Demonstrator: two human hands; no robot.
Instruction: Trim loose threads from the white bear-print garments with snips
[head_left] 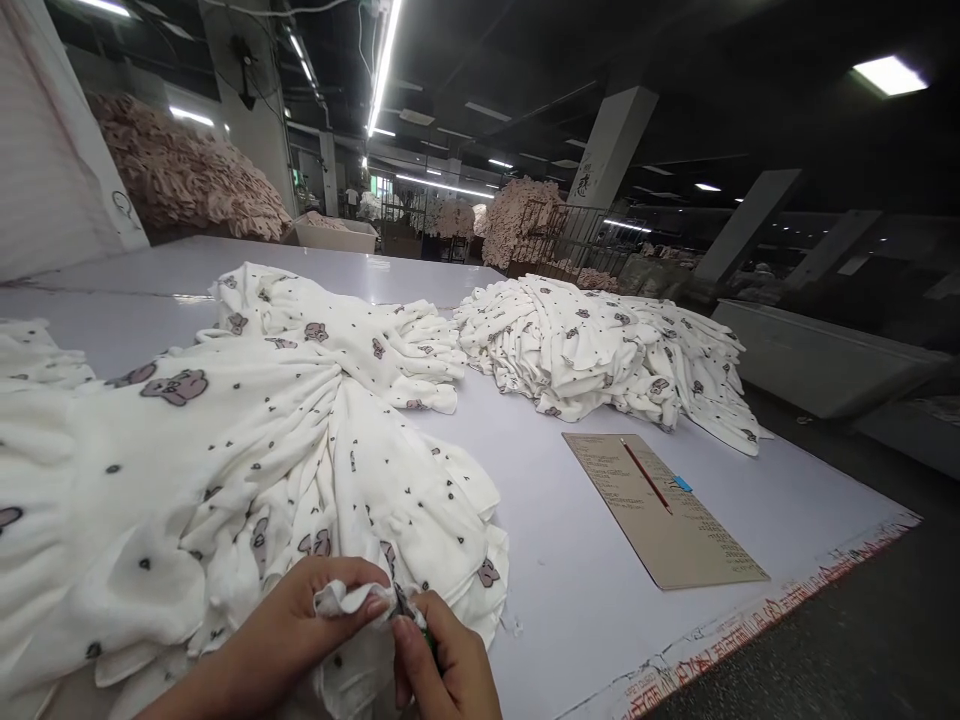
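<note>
Between its thumb and fingers, my left hand pinches the edge of a white fleece cloth printed with grey-mauve bears and small dark spots. Close beside it, my right hand is closed around small thread snips; their dark blades touch the pinched edge, and a bit of green shows at the handle. My fingers cover most of the snips. The cloth spreads in folds over the left of the table and bunches up under my hands.
A pile of the same printed cloth lies at the table's back right. Nearer is a brown board with writing, bearing a dark red pencil and a blue clip. Beyond the table stand pale bins and pink fabric heaps.
</note>
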